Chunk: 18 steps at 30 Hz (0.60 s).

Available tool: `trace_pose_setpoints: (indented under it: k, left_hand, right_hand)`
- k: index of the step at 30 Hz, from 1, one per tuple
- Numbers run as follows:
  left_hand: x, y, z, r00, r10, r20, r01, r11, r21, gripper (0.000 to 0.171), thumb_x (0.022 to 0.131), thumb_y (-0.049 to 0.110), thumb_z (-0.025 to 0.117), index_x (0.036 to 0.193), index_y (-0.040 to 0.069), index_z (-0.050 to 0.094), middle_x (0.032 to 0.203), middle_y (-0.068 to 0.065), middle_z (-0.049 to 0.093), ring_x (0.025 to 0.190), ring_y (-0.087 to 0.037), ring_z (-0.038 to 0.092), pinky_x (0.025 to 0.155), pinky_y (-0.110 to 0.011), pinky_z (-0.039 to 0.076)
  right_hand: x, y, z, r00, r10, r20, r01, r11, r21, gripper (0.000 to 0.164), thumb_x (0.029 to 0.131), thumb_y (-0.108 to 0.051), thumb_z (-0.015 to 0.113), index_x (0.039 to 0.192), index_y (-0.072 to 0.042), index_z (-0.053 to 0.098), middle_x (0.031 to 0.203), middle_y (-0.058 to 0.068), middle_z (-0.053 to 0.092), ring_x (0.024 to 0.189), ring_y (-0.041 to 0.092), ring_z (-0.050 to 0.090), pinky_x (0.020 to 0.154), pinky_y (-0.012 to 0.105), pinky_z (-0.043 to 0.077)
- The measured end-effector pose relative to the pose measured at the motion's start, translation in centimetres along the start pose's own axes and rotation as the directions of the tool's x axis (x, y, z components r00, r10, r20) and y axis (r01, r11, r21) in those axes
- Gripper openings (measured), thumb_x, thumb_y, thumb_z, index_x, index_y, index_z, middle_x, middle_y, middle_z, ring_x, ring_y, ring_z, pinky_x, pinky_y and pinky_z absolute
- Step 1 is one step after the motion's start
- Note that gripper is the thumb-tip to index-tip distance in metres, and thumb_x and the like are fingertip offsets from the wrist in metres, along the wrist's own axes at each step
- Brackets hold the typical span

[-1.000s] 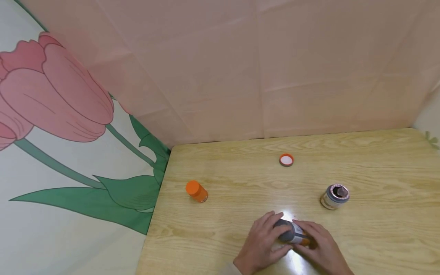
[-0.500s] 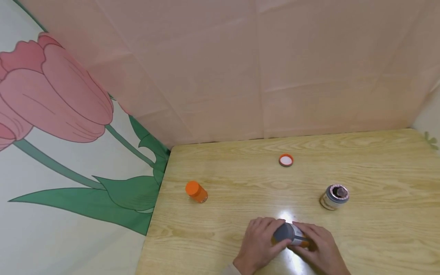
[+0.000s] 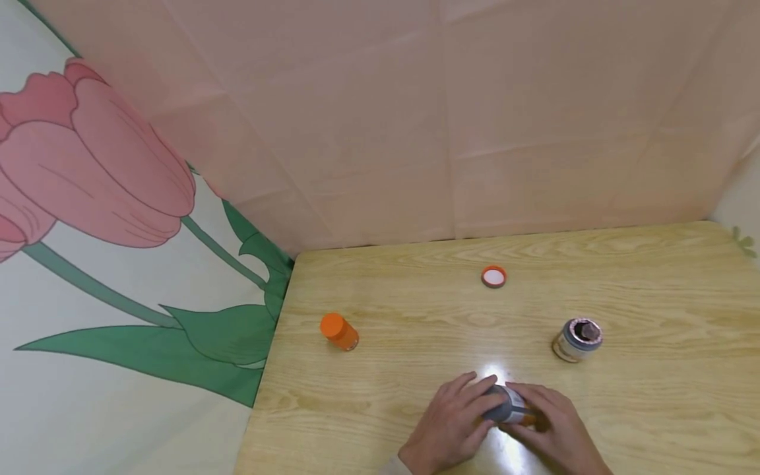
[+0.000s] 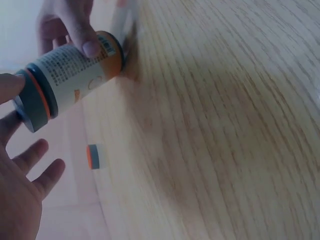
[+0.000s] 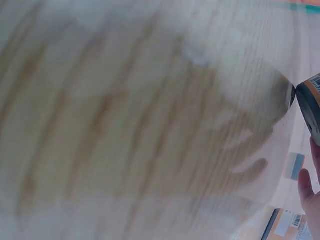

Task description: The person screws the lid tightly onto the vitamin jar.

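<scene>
Far left on the desk (image 3: 386, 290), an orange bottle (image 3: 340, 331) stands upright; now the left hand (image 3: 448, 422), some fingers clamped on the dark cap (image 4: 32, 102), others spread clear. A loose lid (image 3: 493, 277) lies inside-up farther back. The jar (image 4: 75, 75) tilts between both hands, near side, right hand (image 3: 555, 422) fingers wrapped round its body. Rightmost, an open jar (image 3: 577, 340), something dark in its mouth.

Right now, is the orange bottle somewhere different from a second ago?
No. In the head view, the orange bottle shows no shift any way: it sits in the same spot, near the left edge of the table.
</scene>
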<state>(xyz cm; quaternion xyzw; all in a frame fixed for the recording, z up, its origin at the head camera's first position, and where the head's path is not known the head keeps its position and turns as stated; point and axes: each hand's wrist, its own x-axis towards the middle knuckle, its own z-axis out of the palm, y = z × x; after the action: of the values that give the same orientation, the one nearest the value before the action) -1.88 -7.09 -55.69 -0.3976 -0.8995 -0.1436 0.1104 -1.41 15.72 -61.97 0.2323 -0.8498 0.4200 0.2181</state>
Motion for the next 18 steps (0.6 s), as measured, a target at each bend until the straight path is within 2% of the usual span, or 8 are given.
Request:
trace_pose_setpoints:
  k: [5, 7, 9, 11, 15, 18]
  left_hand:
    - [-0.1, -0.1, -0.2, 0.998, 0.012, 0.057, -0.007, 0.997, -0.079, 0.042, 0.098, 0.029, 0.059, 0.138, 0.028, 0.049, 0.158, 0.008, 0.039, 0.145, -0.02, 0.039, 0.11, -0.036, 0.043]
    - [-0.1, -0.1, -0.1, 0.998, 0.011, 0.056, -0.007, 0.997, -0.083, 0.044, 0.097, 0.031, 0.06, 0.139, 0.029, 0.048, 0.159, 0.008, 0.036, 0.145, -0.021, 0.038, 0.109, -0.036, 0.044]
    - [0.0, 0.0, 0.0, 0.999, -0.011, 0.032, 0.013, 0.997, -0.074, 0.048, 0.096, 0.036, 0.063, 0.141, 0.029, 0.047, 0.158, 0.006, 0.038, 0.143, -0.021, 0.04, 0.108, -0.036, 0.045]
    - [0.1, 0.3, 0.2, 0.998, -0.061, -0.007, 0.06, 0.996, -0.065, 0.053, 0.093, 0.044, 0.065, 0.141, 0.03, 0.047, 0.154, 0.004, 0.043, 0.139, -0.019, 0.045, 0.104, -0.034, 0.047]
    - [0.2, 1.0, 0.7, 0.98, -0.177, -0.094, 0.177, 0.984, -0.014, 0.061, 0.089, 0.058, 0.064, 0.141, 0.029, 0.049, 0.135, 0.003, 0.057, 0.121, -0.012, 0.055, 0.095, -0.028, 0.049]
    - [0.2, 1.3, 0.9, 0.97, -0.208, -0.129, 0.213, 0.976, 0.032, 0.059, 0.09, 0.06, 0.061, 0.138, 0.028, 0.052, 0.122, 0.007, 0.06, 0.11, -0.008, 0.057, 0.088, -0.023, 0.048]
  right_hand:
    - [0.0, 0.2, 0.0, 1.0, -0.007, -0.008, 0.007, 1.0, 0.018, 0.076, 0.049, -0.02, 0.096, 0.12, -0.015, 0.069, 0.107, -0.006, 0.072, 0.103, -0.005, 0.056, 0.093, 0.005, 0.034]
    - [-0.1, 0.1, 0.0, 1.0, 0.009, -0.005, -0.009, 1.0, 0.01, 0.075, 0.049, -0.022, 0.096, 0.119, -0.014, 0.07, 0.107, -0.006, 0.072, 0.102, -0.006, 0.056, 0.092, 0.005, 0.033]
    - [-0.2, 0.1, 0.0, 1.0, 0.023, 0.0, -0.023, 1.0, -0.01, 0.075, 0.05, -0.024, 0.096, 0.12, -0.013, 0.07, 0.107, -0.006, 0.072, 0.102, -0.006, 0.055, 0.093, 0.005, 0.031]
    - [-0.3, 0.0, 0.0, 0.999, 0.048, 0.008, -0.048, 0.999, -0.016, 0.074, 0.052, -0.026, 0.096, 0.12, -0.013, 0.07, 0.107, -0.004, 0.072, 0.102, -0.005, 0.055, 0.094, 0.005, 0.031]
    - [-0.5, -0.1, 0.1, 0.997, 0.076, 0.018, -0.075, 0.997, -0.036, 0.072, 0.055, -0.032, 0.096, 0.12, -0.014, 0.07, 0.106, -0.001, 0.072, 0.099, -0.002, 0.056, 0.095, 0.008, 0.032]
    - [-0.5, -0.3, 0.2, 0.997, 0.075, 0.019, -0.074, 0.996, -0.053, 0.072, 0.055, -0.032, 0.095, 0.12, -0.015, 0.07, 0.106, -0.002, 0.072, 0.096, 0.0, 0.057, 0.09, 0.013, 0.036]
